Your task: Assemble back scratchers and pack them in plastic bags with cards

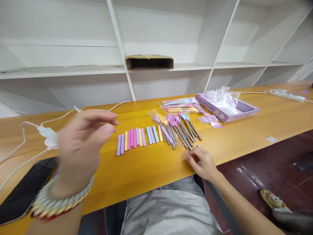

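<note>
My left hand (pixel 83 140), smeared by motion, is raised over the table's left side. Its thumb and fingers are apart, and nothing shows between them. A row of purple, yellow, pink and blue plastic handle sleeves (pixel 132 138) lies to its right. My right hand (pixel 201 161) rests on the table near the front edge with fingers curled, and I see nothing in it. Just beyond its fingertips are the metal rod ends of several back scratchers (pixel 181 130) with colourful hand-shaped heads. One purple sleeve (pixel 167 135) lies across the rods.
Bagged back scratchers (pixel 179 105) lie behind the pile. Pink cards (pixel 210 119) and a purple box (pixel 227 116) with clear plastic wrappers (pixel 225 99) are at the right. A phone (pixel 26 189), a white charger (pixel 49 135) and cables lie left. A power strip (pixel 287 95) is far right.
</note>
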Motion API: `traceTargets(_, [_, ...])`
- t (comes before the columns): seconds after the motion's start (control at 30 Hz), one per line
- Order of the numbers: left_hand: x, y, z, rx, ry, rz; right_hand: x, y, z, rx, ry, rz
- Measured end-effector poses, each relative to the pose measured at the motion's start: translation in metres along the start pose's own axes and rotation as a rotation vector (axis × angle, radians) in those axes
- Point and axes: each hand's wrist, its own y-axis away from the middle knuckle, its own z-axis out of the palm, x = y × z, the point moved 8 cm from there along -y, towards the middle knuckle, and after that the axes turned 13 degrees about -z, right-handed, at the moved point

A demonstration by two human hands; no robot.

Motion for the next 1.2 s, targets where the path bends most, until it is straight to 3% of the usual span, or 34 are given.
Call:
traceTargets(0.17, [-0.057, -0.017, 0.082, -0.390, -0.364, -0.039, 0.008, 0.009, 0.006, -0.036, 0.011, 0.070])
traceTargets(0.27, [-0.086, -0.015, 0.115, -0.499, -0.449, -0.024, 0.010, 0.009, 0.009, -0.041, 0.012, 0.092])
traceTargets(0.33, [-0.098, -0.013, 0.126, -0.499, -0.468, 0.002, 0.012, 0.009, 0.010, -0.047, 0.014, 0.109])
traceTargets(0.47, [-0.113, -0.008, 0.132, -0.441, -0.461, 0.022, 0.012, 0.008, 0.011, -0.075, 0.022, 0.119])
traceTargets(0.77, [-0.134, -0.003, 0.138, -0.460, -0.484, -0.017, 0.011, 0.007, 0.008, -0.083, 0.004, 0.117])
traceTargets(1.2, [-0.132, 0.003, 0.145, -0.490, -0.493, -0.015, 0.013, 0.006, 0.007, -0.108, -0.034, 0.134])
